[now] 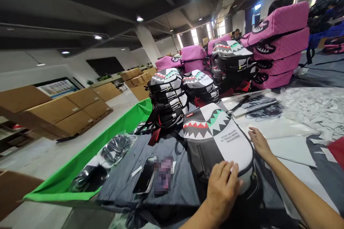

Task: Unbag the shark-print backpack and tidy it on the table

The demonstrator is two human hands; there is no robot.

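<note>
A backpack [215,143] in grey, white and black lies on the cloth-covered table in front of me, its front panel up. It carries a shark-mouth print in red, white and green, and printed lettering on the white part. My left hand [223,184] rests on its near edge, fingers laid over the panel and not wrapped round it. To the right of the bag, my right hand [260,145] hovers by its side with the fingers loosely apart, above white sheets [290,150]. Nothing shows in that hand.
Similar backpacks [168,93] are stacked behind, beside pink bags [282,43] piled at the right. A phone [145,175] lies at the left of the table. Plastic-wrapped items [115,150] sit inside a green-sided bin [61,182]. Clear plastic bags [317,111] spread over the right.
</note>
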